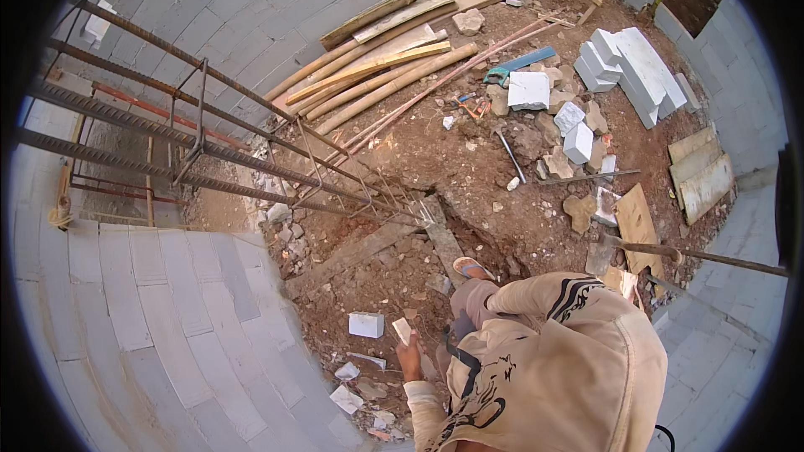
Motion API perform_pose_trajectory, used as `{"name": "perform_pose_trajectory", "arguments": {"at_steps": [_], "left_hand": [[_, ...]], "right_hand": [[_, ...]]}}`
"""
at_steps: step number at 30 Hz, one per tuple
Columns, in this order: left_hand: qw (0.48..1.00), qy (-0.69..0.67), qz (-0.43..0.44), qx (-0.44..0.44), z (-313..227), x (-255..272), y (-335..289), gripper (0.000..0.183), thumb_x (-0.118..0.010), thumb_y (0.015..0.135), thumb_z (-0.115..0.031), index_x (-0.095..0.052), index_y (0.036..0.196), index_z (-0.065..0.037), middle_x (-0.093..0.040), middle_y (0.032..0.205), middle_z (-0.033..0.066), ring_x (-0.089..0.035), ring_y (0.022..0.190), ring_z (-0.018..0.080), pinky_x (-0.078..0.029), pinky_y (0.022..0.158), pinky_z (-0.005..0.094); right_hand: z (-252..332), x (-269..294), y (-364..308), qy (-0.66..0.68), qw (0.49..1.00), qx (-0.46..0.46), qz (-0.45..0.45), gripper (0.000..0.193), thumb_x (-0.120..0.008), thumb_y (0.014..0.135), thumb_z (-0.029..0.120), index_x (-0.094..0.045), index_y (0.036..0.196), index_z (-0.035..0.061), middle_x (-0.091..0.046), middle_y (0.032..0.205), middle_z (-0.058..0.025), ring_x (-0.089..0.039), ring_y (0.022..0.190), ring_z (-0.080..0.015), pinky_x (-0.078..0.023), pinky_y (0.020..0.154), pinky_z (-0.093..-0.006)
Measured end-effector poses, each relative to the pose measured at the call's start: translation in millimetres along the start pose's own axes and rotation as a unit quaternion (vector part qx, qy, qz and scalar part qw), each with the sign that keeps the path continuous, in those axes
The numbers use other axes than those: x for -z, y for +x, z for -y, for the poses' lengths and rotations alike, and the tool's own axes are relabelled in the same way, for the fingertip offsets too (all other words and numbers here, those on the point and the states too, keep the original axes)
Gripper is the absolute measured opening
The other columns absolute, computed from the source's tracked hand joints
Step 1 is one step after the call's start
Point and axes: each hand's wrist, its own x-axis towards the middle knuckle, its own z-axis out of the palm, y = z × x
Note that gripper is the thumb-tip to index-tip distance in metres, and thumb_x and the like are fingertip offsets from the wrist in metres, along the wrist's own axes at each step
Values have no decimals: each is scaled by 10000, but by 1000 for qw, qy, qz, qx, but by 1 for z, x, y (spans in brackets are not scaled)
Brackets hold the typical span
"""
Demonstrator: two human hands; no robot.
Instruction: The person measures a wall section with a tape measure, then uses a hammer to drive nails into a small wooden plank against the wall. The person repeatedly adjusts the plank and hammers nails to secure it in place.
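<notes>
In the head view, taking the white block (366, 324) on the soil (381, 278) as landmark, the left hand (409, 362) is holding a small pale chunk (404, 331) just to the right of that block. The likeliest mishap is the chunk slipping: the fingers seem to be gripping only its lower end, so a loose hold or a knock could be sending it down and chipping its corners. Broken white fragments (346, 399) are lying below the block, and their edges could be scraping the knuckles if the hand strays low. The sandalled foot (473, 269) is resting up and to the right of the block on uneven ground, where a slip could be upsetting the balance. As for pose, the left sleeve (425, 413) is reaching up from below and right of the block, with the fingers wrapping the chunk, which is standing tilted. The right sleeve (536, 295) is lying toward the bent leg (471, 303), right of the block; the right hand is hiding from sight, so I cannot tell whether its fingers are clenching or resting loose
</notes>
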Motion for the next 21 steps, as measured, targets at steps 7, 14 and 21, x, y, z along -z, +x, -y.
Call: {"name": "perform_pose_trajectory", "arguments": {"at_steps": [7, 14, 21], "left_hand": [[996, 90, 3, 20, 4, -15, 50, 345, -701, 952, -323, -707, 979, 21, -681, 825, 58, -597, 719, 176, -474, 669, 375], [996, 51, 3, 72, 9, -15, 48, 286, -685, 944, -290, -693, 907, -6, -653, 770, 49, -582, 673, 174, -466, 639, 366], [989, 79, -15, 127, 4, -4, 68, 234, -659, 915, -238, -696, 925, -8, -676, 785, 70, -633, 655, 202, -493, 626, 370]], "right_hand": [[-44, 33, 11, 50, 996, -70, -5, 293, -614, 874, 257, -746, 1052, 66, -739, 1075, -153, -706, 1004, -314, -546, 829, -456], [-61, 45, 20, 104, 987, -122, -27, 299, -637, 867, 291, -759, 1072, 111, -745, 1095, -122, -710, 1024, -293, -550, 833, -448], [-69, 51, 22, 128, 974, -178, -50, 309, -659, 859, 325, -772, 1092, 155, -750, 1116, -92, -713, 1044, -272, -554, 836, -439]]}}
